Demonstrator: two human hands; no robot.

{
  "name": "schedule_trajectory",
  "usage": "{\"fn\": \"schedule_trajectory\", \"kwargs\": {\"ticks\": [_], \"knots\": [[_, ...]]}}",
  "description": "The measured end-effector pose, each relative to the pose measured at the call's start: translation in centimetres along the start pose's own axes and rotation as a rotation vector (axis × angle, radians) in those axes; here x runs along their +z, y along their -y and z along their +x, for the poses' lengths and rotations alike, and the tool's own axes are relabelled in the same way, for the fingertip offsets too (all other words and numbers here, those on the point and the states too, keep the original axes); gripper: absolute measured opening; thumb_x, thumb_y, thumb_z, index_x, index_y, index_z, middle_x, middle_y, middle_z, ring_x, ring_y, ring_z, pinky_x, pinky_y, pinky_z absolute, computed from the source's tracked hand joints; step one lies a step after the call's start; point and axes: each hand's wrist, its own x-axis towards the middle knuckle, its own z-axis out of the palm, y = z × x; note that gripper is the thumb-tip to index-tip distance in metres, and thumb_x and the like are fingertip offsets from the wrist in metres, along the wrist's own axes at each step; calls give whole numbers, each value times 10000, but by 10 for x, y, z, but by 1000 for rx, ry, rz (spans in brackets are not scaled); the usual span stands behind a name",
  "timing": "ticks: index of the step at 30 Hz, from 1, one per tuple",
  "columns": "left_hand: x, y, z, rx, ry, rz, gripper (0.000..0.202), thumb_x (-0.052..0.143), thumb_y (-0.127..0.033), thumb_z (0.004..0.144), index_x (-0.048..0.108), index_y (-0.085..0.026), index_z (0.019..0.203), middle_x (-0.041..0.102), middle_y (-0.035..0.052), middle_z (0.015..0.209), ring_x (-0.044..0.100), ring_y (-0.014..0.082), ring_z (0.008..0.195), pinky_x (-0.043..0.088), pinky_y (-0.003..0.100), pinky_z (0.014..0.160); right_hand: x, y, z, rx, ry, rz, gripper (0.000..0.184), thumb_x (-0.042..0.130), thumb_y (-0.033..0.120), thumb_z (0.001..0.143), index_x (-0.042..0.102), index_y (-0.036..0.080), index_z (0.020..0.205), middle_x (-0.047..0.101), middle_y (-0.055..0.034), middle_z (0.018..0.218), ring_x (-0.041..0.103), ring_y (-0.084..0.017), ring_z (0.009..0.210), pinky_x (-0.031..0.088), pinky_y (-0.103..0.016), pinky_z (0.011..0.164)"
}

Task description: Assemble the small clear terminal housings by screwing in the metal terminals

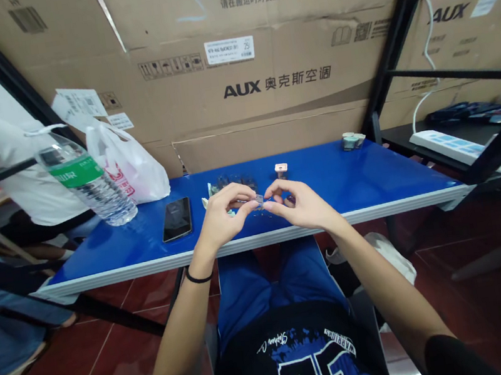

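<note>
One small clear plastic part sits above the blue table, held in a narrow pinch between the left hand and right hand. Nearby: one heap of clear parts, one smartphone, one water bottle.

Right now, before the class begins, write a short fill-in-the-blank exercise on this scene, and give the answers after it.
The left hand and right hand meet at a small clear piece over a tabletop coloured ____.
A black wristband circles the ____ wrist.
The plastic water bottle carries a label coloured ____.

Missing words: blue; left; green.
</note>
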Motion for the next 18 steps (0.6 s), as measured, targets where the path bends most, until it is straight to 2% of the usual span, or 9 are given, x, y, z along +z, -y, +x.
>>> {"fn": "schedule_trajectory", "kwargs": {"ticks": [2, 6, 12, 14, 16, 18], "knots": [[-1, -2, 0, 4, 13, 3, 158, 781, -328, 925, 771, -177, 970, 789, 89, 1034, 791, 193, 885, 695, 284, 757, 5, 1, 1, 20, 4, 54, 358, 829, 493, 854, 695, 205, 1018, 655, 22, 824, 435, -91, 615, 337, -247, 577], [-3, -3, 0, 18, 35, -13, 147, 795, -327, 925, 793, -184, 955, 801, 89, 1049, 795, 197, 928, 696, 286, 787, 7, 0, 3, 8, -33, 162, 397, 876, 505, 816, 714, 210, 1026, 762, -26, 1062, 343, -47, 535, 256, -240, 497], [-5, -4, 0, -21, 53, -89, 149, 853, -318, 869, 812, -194, 940, 816, 84, 1050, 808, 208, 942, 700, 304, 817, 3, -1, 3, -15, -9, 194, 376, 909, 490, 783, 768, 203, 980, 748, -6, 912, 235, -33, 480, 177, -255, 453], [-7, -4, 1, -41, 66, -120, 194, 863, -317, 855, 810, -195, 996, 819, 89, 1079, 811, 214, 955, 700, 319, 843, 2, -1, 2, -34, -20, 183, 354, 905, 470, 790, 773, 204, 983, 755, -13, 934, 236, -31, 482, 185, -256, 456], [-13, -1, 2, -66, 91, -130, 319, 861, -342, 853, 789, -199, 1129, 817, 101, 1117, 811, 228, 985, 697, 340, 862, 1, -1, 2, -40, -37, 158, 329, 882, 466, 816, 774, 206, 985, 766, -25, 976, 239, -31, 485, 194, -255, 457], [-23, 7, 2, -98, 74, -47, 433, 845, -385, 866, 747, -208, 1249, 811, 101, 1104, 804, 235, 977, 689, 354, 856, 0, -1, 2, -38, -60, 120, 320, 870, 470, 826, 778, 206, 983, 771, -33, 988, 258, -39, 498, 204, -252, 462]]}}
